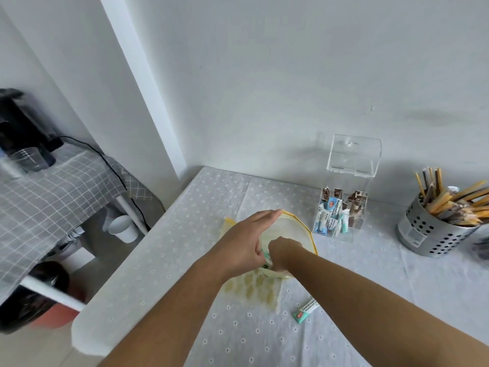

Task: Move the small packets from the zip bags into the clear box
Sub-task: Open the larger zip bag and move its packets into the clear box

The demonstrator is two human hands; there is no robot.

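A yellow-rimmed zip bag (296, 229) lies open in the middle of the table. My left hand (246, 242) holds its near rim and keeps the mouth spread. My right hand (283, 251) reaches inside the bag, fingers closed around green-and-white packets; the grip is partly hidden by the bag. One loose green-and-white packet (305, 310) lies on the cloth to the right of my right forearm. The clear box (346, 181) stands at the back with its lid raised and holds several brown and blue-white packets.
A perforated metal holder (428, 229) full of stick packets stands at the right. The table's left edge (127, 260) drops to the floor, where a white cup (124, 229) sits. A side table with a checked cloth (53, 186) carries a black machine.
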